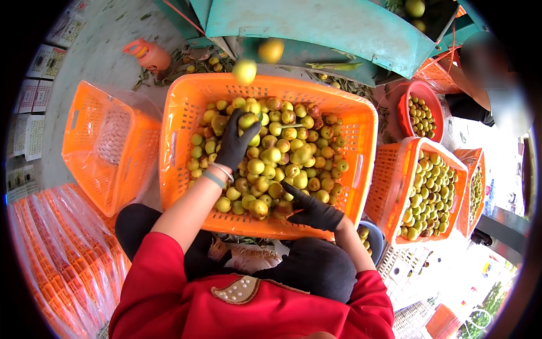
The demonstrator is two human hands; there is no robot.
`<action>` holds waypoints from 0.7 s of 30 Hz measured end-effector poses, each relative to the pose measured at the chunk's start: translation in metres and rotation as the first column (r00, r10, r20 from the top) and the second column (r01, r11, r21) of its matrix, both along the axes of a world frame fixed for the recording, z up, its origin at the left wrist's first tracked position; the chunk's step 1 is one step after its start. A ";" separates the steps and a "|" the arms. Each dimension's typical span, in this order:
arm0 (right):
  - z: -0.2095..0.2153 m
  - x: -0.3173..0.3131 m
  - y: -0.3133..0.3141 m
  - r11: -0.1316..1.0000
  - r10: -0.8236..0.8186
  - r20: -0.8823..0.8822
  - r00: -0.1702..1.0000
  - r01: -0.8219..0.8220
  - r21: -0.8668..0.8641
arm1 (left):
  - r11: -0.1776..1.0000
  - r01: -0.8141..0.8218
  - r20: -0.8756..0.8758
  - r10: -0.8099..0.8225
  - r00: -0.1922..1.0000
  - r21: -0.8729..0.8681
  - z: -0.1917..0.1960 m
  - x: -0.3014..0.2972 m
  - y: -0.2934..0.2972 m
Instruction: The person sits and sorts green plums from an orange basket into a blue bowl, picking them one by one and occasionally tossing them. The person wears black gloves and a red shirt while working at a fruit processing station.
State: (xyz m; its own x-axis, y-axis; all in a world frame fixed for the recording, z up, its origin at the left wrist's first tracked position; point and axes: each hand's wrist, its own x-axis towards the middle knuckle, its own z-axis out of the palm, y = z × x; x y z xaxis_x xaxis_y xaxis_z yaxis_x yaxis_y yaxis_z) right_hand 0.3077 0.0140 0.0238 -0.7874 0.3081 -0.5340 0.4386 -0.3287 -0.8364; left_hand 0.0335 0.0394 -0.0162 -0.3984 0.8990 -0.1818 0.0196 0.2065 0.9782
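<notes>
Left hand (234,141) gripping one green fruit (247,120) atop the orange crate (178,121), right hand (313,210) half-curled on fruit near the front wall, for sorting probably

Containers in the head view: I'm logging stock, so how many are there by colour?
Orange crates: 5, namely the big crate under the hands, an empty crate, and 3 at right.
Red bowl: 1.
Total: 6.

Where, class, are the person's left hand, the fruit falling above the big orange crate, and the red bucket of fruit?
left hand (234,141): head view, back of the black glove.
falling fruit (244,72): head view, middle of the yellow-green fruit.
red bucket (403,113): head view, left rim.
</notes>
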 end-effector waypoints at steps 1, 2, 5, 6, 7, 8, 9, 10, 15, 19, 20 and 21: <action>-0.003 0.009 0.011 0.997 -0.038 0.004 0.999 0.038 -0.064 | 0.992 0.092 0.177 -0.076 0.981 -0.086 0.026 -0.002 0.009; -0.003 0.020 0.021 0.989 -0.077 0.009 0.997 0.077 -0.124 | 0.960 0.126 0.250 -0.062 0.966 -0.251 0.038 -0.006 0.013; -0.008 0.035 0.057 0.829 -0.511 0.139 0.848 0.444 0.342 | 0.940 0.133 0.342 -0.019 0.939 -0.313 0.051 -0.030 -0.005; -0.013 0.042 0.074 0.766 -0.505 0.219 0.835 0.317 0.559 | 0.911 0.112 0.337 0.031 0.941 -0.398 0.057 -0.037 -0.012; -0.008 0.035 0.086 0.710 -0.479 0.256 0.840 0.200 0.675 | 0.895 0.095 0.369 0.081 0.926 -0.436 0.061 -0.043 -0.023; -0.005 0.030 0.094 0.635 -0.462 0.299 0.835 0.076 0.769 | 0.876 0.085 0.401 0.128 0.907 -0.474 0.064 -0.047 -0.035; -0.019 0.023 0.099 0.660 -0.421 0.385 0.822 -0.014 0.751 | 0.860 0.155 0.392 0.056 0.918 -0.486 0.068 -0.053 -0.045; -0.039 0.016 0.098 0.678 -0.379 0.467 0.799 -0.104 0.727 | 0.839 0.225 0.386 -0.019 0.922 -0.495 0.072 -0.055 -0.052; -0.066 -0.008 0.049 0.691 -0.217 0.558 0.801 -0.278 0.667 | 0.850 0.268 0.271 -0.155 0.950 -0.454 0.055 -0.062 -0.089; -0.027 0.002 0.052 0.733 0.041 0.536 0.843 -0.389 0.557 | 0.833 0.261 0.164 -0.206 0.965 -0.488 0.054 -0.057 -0.087; -0.002 0.004 0.068 0.785 0.164 0.510 0.844 -0.424 0.451 | 0.831 0.263 0.117 -0.236 0.965 -0.490 0.055 -0.055 -0.084; 0.013 0.001 0.088 0.886 0.095 0.476 0.874 -0.293 0.360 | 0.844 0.279 0.135 -0.245 0.960 -0.458 0.054 -0.055 -0.081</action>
State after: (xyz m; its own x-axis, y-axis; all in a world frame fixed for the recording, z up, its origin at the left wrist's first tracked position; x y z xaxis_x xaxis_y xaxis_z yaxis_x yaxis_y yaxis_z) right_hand 0.3091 0.1017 0.0365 -0.5715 0.4404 -0.6924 0.8038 0.1307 -0.5804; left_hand -0.0213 -0.0414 0.0382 -0.1312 0.7692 -0.6255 0.0751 0.6368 0.7674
